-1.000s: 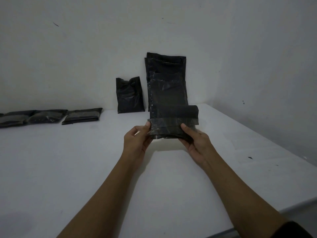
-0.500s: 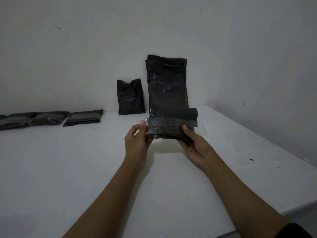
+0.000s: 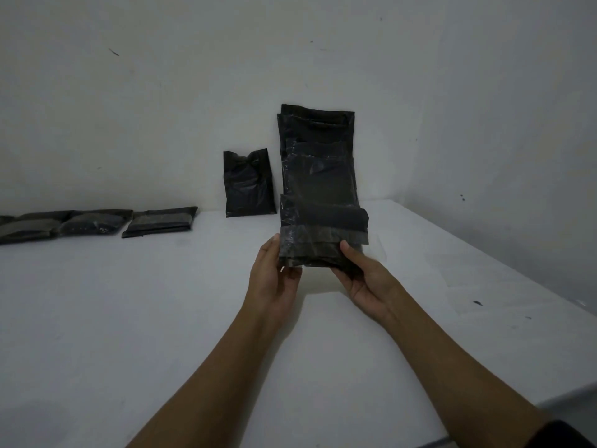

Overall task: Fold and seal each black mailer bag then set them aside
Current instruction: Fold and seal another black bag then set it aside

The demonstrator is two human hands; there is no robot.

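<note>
I hold a folded black mailer bag (image 3: 323, 234) in the air above the white table, in front of me. My left hand (image 3: 274, 276) pinches its lower left edge, thumb on the front. My right hand (image 3: 361, 276) grips its lower right corner, thumb on the front and fingers behind. A glossy strip runs across the bag's front. Behind it a tall stack of unfolded black mailer bags (image 3: 318, 150) leans upright against the wall. A smaller black bag (image 3: 248, 184) leans beside that stack. Folded bags (image 3: 160, 221) lie in a row at the far left.
The white table (image 3: 161, 318) runs back to a white wall and ends at a right edge near a side wall. More folded bags (image 3: 64, 223) continue the row to the left frame edge. A few dark specks mark the table's right part.
The bag and both hands have lifted slightly and tilted. My left thumb has slid lower along the bag's left edge. The grip of my right hand is unchanged.
</note>
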